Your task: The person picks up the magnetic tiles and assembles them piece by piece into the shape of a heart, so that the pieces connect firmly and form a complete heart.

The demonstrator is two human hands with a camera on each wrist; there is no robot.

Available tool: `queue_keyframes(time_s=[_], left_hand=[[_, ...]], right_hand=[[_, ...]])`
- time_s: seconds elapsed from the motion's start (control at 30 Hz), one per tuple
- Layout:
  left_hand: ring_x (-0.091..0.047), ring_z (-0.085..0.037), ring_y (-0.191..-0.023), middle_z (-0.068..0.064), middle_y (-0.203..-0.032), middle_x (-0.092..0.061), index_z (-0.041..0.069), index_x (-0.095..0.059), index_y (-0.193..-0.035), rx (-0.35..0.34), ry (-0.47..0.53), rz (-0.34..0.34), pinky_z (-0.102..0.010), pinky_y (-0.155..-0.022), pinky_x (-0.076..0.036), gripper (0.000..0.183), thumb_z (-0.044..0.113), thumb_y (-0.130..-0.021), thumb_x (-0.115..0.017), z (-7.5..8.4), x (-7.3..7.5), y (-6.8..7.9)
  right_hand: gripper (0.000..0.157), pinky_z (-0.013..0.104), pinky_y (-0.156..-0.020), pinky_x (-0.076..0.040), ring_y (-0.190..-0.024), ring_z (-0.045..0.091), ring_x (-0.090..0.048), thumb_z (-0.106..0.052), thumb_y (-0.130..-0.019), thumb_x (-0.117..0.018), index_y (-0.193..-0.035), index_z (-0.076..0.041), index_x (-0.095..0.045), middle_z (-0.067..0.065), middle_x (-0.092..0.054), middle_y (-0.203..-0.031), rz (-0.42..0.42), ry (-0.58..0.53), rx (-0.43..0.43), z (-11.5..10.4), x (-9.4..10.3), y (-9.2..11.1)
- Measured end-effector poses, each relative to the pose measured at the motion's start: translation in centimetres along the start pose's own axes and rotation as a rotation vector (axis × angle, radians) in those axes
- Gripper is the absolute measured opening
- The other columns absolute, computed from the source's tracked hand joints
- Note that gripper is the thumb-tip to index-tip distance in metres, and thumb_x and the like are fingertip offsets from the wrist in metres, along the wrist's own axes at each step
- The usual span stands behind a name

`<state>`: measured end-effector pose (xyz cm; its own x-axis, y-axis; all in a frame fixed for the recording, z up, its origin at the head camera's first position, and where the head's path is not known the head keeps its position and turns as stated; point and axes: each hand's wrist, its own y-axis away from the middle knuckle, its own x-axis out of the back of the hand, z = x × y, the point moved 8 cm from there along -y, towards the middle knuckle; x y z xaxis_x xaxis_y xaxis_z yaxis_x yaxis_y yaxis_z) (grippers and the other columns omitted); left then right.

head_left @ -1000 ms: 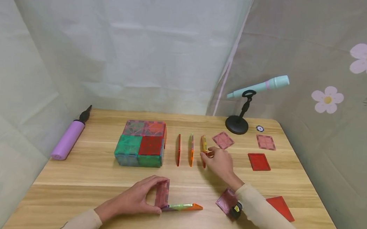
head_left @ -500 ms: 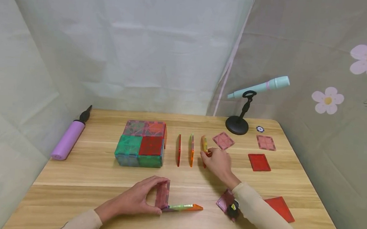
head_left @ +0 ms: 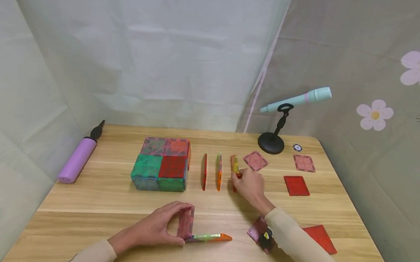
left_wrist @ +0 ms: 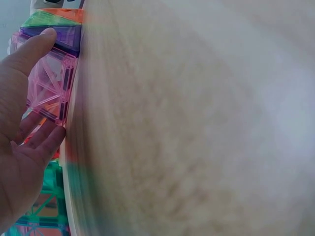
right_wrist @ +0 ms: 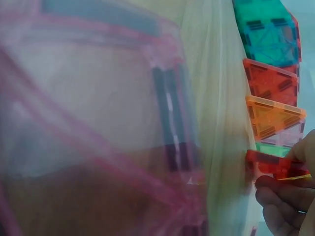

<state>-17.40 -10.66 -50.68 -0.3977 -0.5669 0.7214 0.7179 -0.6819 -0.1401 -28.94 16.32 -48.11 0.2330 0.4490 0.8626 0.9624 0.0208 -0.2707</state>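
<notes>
Pinches the red-and-yellow panel (head_left: 234,163) in the right grip (head_left: 251,185), lengthwise toward the back of the bench (head_left: 100,204), right of the orange panel (head_left: 219,180); clasps the pink tile (head_left: 186,221) in the left grip (head_left: 157,224)

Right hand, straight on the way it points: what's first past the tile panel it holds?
Probably the middle upright orange-and-green magnetic tile panel, left of the right hand; depth is unclear.
</notes>
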Motion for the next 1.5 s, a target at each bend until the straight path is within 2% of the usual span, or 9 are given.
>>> queue_keyframes(time_s=[0.27, 0.43, 0.77, 0.93, 1.1, 1.2, 1.33, 1.43, 1.5], left_hand=[[-0.052, -0.011, -0.133, 0.015, -0.146, -0.049, 0.023, -0.043, -0.151, 0.002, 0.020, -0.011, -0.037, -0.109, -0.046, 0.088, 0.056, -0.079, -0.083, 0.0, -0.2, 0.0], [-0.052, -0.011, -0.133, 0.015, -0.146, -0.049, 0.023, -0.043, -0.151, -0.004, 0.016, -0.013, -0.037, -0.109, -0.046, 0.088, 0.054, -0.080, -0.084, 0.2, -0.2, 0.0], [-0.052, -0.012, -0.133, 0.014, -0.146, -0.049, 0.019, -0.045, -0.151, -0.010, 0.005, -0.002, -0.037, -0.109, -0.047, 0.088, 0.052, -0.080, -0.085, 0.4, -0.1, 0.0], [-0.053, -0.012, -0.132, 0.015, -0.145, -0.050, 0.019, -0.045, -0.150, -0.009, 0.006, 0.006, -0.037, -0.109, -0.047, 0.088, 0.052, -0.080, -0.085, 0.4, 0.1, 0.1], [-0.052, -0.013, -0.134, 0.016, -0.146, -0.049, 0.021, -0.045, -0.151, 0.007, 0.026, 0.003, -0.038, -0.110, -0.046, 0.088, 0.051, -0.079, -0.085, 0.2, 0.2, 0.0], [-0.051, -0.012, -0.135, 0.016, -0.146, -0.049, 0.024, -0.044, -0.151, 0.014, 0.027, -0.004, -0.038, -0.110, -0.046, 0.087, 0.050, -0.080, -0.085, 0.1, 0.1, 0.0], [-0.051, -0.011, -0.134, 0.017, -0.145, -0.049, 0.028, -0.042, -0.151, 0.022, 0.025, -0.006, -0.037, -0.110, -0.046, 0.087, 0.051, -0.079, -0.085, 0.1, 0.1, -0.1], [-0.051, -0.012, -0.134, 0.017, -0.146, -0.049, 0.028, -0.042, -0.151, 0.024, 0.031, -0.006, -0.038, -0.110, -0.046, 0.087, 0.051, -0.079, -0.086, 0.1, 0.1, 0.0], [-0.051, -0.012, -0.135, 0.016, -0.146, -0.049, 0.027, -0.043, -0.151, 0.025, 0.036, -0.008, -0.037, -0.110, -0.046, 0.088, 0.050, -0.079, -0.086, 0.1, 0.1, 0.0]], right_hand=[[0.041, 0.028, -0.040, -0.031, -0.041, 0.012, -0.042, -0.027, -0.091, -0.069, -0.054, -0.018, -0.055, -0.010, -0.041, -0.042, -0.011, 0.039, -0.009, 0.5, 0.3, 0.0], [0.040, 0.028, -0.041, -0.030, -0.041, 0.011, -0.042, -0.027, -0.092, -0.067, -0.055, -0.017, -0.056, -0.009, -0.043, -0.043, -0.045, 0.035, -0.046, 1.4, 0.6, 0.1], [0.041, 0.028, -0.042, -0.029, -0.043, 0.013, -0.045, -0.027, -0.091, -0.072, -0.054, -0.018, -0.057, -0.009, -0.047, -0.044, -0.065, 0.020, -0.044, 3.3, 2.1, 1.2], [0.041, 0.027, -0.044, -0.029, -0.047, 0.012, -0.040, -0.029, -0.092, -0.073, -0.058, -0.016, -0.054, -0.008, -0.042, -0.049, -0.111, -0.002, -0.049, 4.2, 2.6, 2.1], [0.042, 0.027, -0.046, -0.024, -0.052, 0.010, -0.030, -0.028, -0.094, -0.073, -0.061, -0.016, -0.050, -0.008, -0.032, -0.057, -0.129, -0.001, 0.005, 4.8, 3.3, 2.5], [0.033, 0.027, -0.047, -0.027, -0.053, 0.010, -0.034, -0.027, -0.094, -0.074, -0.068, -0.015, -0.059, -0.007, -0.037, -0.058, -0.160, -0.017, 0.028, 5.5, 3.7, 2.9], [0.017, 0.027, -0.053, -0.034, -0.061, 0.014, -0.043, -0.026, -0.094, -0.075, -0.089, -0.010, -0.074, -0.003, -0.052, -0.067, -0.212, -0.054, 0.024, 6.7, 4.1, 3.6], [0.014, 0.027, -0.056, -0.036, -0.065, 0.015, -0.045, -0.024, -0.094, -0.075, -0.091, -0.010, -0.075, -0.002, -0.056, -0.072, -0.236, -0.067, 0.036, 7.5, 4.4, 4.1], [0.012, 0.027, -0.057, -0.037, -0.066, 0.015, -0.046, -0.022, -0.093, -0.076, -0.087, -0.012, -0.073, -0.003, -0.057, -0.071, -0.244, -0.078, 0.060, 7.9, 4.7, 4.4]])
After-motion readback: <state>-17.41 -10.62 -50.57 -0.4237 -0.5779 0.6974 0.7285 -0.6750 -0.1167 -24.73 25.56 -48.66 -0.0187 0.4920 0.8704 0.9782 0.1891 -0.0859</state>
